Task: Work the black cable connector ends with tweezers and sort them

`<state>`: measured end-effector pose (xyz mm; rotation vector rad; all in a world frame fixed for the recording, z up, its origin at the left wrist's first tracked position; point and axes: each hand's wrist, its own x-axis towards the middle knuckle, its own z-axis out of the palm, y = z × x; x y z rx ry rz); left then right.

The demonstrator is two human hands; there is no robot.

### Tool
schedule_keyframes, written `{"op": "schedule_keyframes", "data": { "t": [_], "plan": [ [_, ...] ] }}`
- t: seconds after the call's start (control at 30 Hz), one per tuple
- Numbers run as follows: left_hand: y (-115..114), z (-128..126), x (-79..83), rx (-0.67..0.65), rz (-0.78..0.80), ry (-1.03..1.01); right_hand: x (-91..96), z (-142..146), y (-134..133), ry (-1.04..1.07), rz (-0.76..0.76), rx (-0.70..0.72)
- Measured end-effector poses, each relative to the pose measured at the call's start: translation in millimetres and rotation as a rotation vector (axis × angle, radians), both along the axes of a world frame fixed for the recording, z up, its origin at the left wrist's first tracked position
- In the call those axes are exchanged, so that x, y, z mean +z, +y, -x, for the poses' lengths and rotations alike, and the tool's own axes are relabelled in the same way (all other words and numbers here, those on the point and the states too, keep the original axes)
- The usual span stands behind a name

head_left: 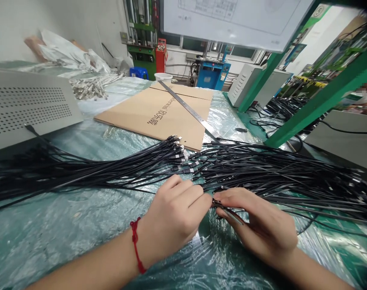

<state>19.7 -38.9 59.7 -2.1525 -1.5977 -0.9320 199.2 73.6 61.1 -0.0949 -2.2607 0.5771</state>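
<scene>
My left hand (179, 211), with a red cord bracelet (136, 241) on its wrist, is closed with the fingers curled in. What it pinches is hidden behind the fingers. My right hand (259, 221) grips a thin, flat, dark metal tool (232, 214), perhaps tweezers, between thumb and fingers. The tool's tip meets the left fingertips. Just beyond the hands, a bundle of black cables (111, 169) with bare metal USB plugs (179, 153) reaches in from the left. A second heap of black cables (277, 169) spreads to the right, partly behind my right hand.
A flat cardboard sheet (135, 112) lies beyond the cables, with a steel ruler (186, 106) across it. Plastic film covers the green table (80, 233). A perforated grey metal case (29, 106) stands left, a green post (316, 94) right. A screen (232, 20) hangs above.
</scene>
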Motion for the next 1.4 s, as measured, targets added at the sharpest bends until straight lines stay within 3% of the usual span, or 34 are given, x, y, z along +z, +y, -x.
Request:
{"op": "schedule_keyframes", "data": {
  "t": [0.13, 0.23, 0.37, 0.47, 0.63, 0.8, 1.03, 1.1, 1.17, 1.23, 1.33, 1.4],
  "plan": [
    [0, 0, 0.7, -0.008, 0.015, -0.049, -4.6, -2, 2, -0.003, 0.144, -0.076],
    [0, -1, 1.6, -0.015, 0.010, -0.095, -6.6, 3, 5, -0.013, 0.388, -0.160],
    [0, 0, 1.5, -0.007, 0.025, -0.128, -4.7, 13, 7, -0.011, 0.814, -0.054],
    [1, 1, 1.4, 0.002, 0.024, -0.151, -3.6, 16, 6, 0.049, 0.905, -0.026],
    [4, 0, 3.3, -0.012, 0.009, -0.212, -3.1, 14, 3, 0.129, 0.805, -0.061],
    [4, 0, 3.2, -0.013, 0.021, -0.261, -2.7, 12, 3, 0.138, 0.590, -0.113],
    [5, 2, 2.5, -0.044, 0.014, -0.244, -6.3, 3, 10, 0.189, 0.053, -0.064],
    [5, 4, 2.1, -0.047, 0.022, -0.219, -4.8, 0, 10, 0.198, 0.019, -0.043],
    [7, 8, 1.1, -0.019, 0.050, -0.169, -2.8, 0, 13, 0.201, 0.147, -0.071],
    [10, 17, -0.5, 0.075, 0.103, -0.111, -0.8, 0, 22, 0.195, 0.388, -0.140],
    [18, 33, -2.6, 0.260, 0.184, -0.065, 3.0, 1, 50, 0.287, 0.767, -0.194],
    [22, 44, -3.9, 0.340, 0.227, -0.046, 8.6, -3, 74, 0.393, 0.897, -0.184]
  ]
}}
